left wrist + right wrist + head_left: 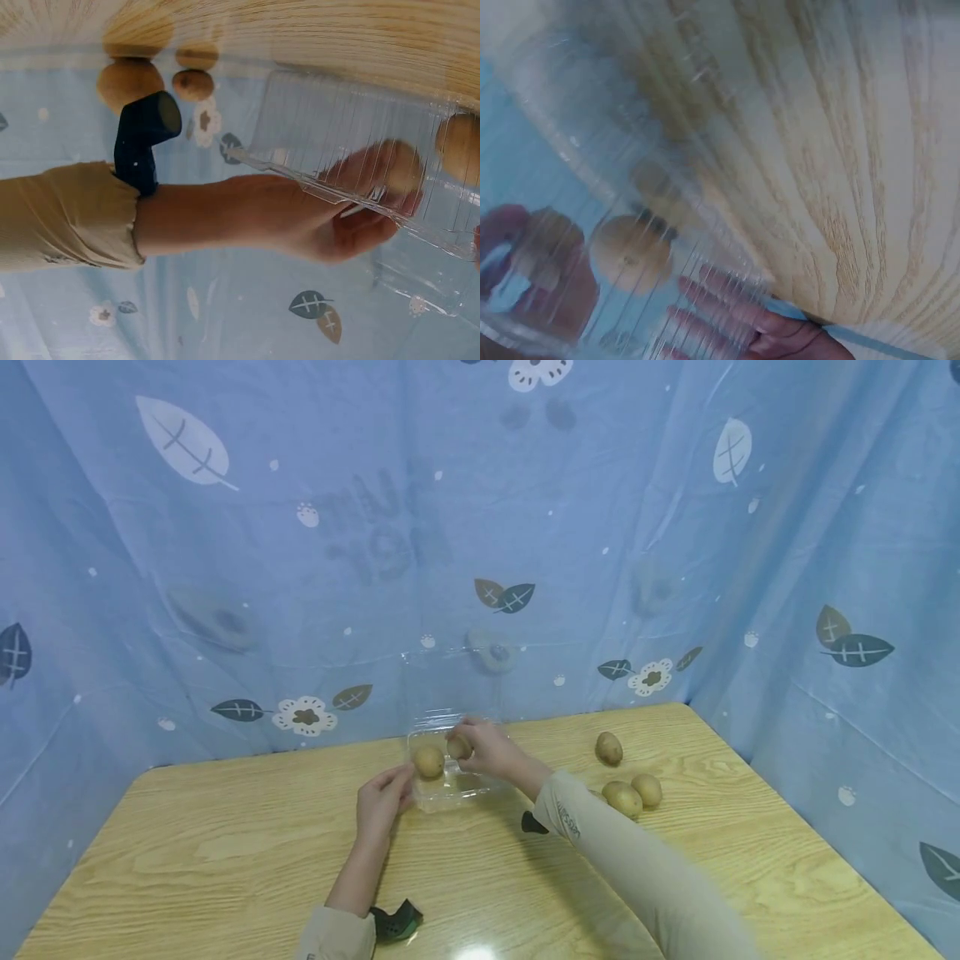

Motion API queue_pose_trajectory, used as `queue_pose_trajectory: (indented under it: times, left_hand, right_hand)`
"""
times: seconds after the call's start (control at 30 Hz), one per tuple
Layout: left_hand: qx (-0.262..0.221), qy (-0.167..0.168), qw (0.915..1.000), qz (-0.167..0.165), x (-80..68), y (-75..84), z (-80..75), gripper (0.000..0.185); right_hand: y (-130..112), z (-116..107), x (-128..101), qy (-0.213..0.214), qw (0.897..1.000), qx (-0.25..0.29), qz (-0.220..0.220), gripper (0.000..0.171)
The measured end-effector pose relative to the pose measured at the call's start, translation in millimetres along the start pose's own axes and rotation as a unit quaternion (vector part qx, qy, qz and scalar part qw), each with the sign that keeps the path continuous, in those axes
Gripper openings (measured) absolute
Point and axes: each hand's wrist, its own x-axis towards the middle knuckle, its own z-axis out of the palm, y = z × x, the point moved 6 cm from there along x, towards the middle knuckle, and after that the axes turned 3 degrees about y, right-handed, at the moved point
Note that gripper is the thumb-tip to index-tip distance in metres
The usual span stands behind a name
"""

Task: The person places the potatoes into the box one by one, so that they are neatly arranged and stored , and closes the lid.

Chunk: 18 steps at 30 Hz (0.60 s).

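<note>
On the wooden table [225,852], the left hand [382,802] lies nearest, fingers curled against the near-left edge of the clear plastic clamshell box [450,789], steadying it. Just beyond, the right hand [491,749] reaches in from the right and pinches a kiwi [459,747] over the box's far side. One kiwi [429,762] already sits inside, just left of the held one. Three more kiwis [630,785] lie well apart to the right.
</note>
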Motion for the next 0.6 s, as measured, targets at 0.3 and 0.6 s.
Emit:
queue_pose_trajectory:
  times: [0.3, 0.6]
  left_hand:
    - [0.0, -0.002, 1.0, -0.002, -0.9, -2.0, -0.1, 0.043]
    - [-0.006, 0.0, 1.0, -0.001, -0.3, -0.1, -0.4, 0.043]
  right_hand:
    - [3, 17, 3, -0.018, 0.999, -0.031, 0.036, 0.039]
    - [2, 23, 4, -0.01, 0.999, -0.02, 0.044, 0.036]
